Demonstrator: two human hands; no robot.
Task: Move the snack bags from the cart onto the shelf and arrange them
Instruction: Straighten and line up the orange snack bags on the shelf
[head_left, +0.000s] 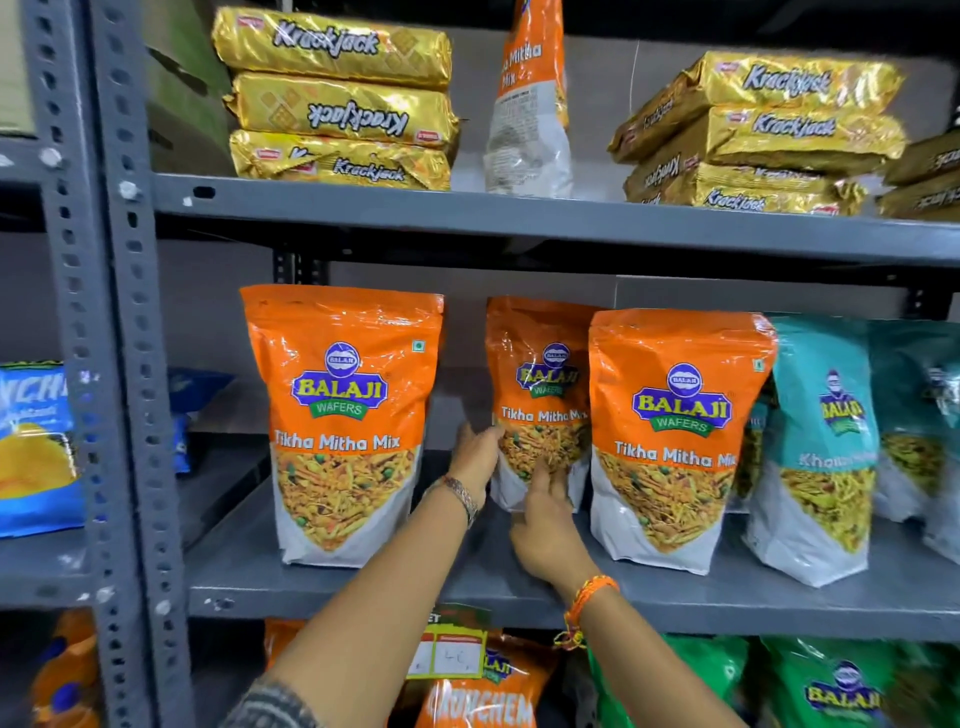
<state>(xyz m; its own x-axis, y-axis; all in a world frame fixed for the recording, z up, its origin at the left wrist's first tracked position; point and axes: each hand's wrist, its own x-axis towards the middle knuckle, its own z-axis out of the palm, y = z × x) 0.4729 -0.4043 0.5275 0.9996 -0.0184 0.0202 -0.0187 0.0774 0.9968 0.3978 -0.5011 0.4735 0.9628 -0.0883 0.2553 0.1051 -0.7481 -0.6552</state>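
Three orange Balaji Wafers "Tikha Mitha Mix" pouches stand upright on the grey metal shelf (467, 587). The left bag (340, 415) faces forward near the front edge, its lower part white with a picture of the mix. The right bag (670, 436) stands likewise, just beside teal Balaji pouches (821, 441) on its right. Between them, set further back, the middle bag (537, 395) stands slightly turned, gripped low at its left side and front by both hands, its right edge hidden behind the right bag.

Bare shelf (395, 582) gap between two front orange bags (340, 415), (670, 441).
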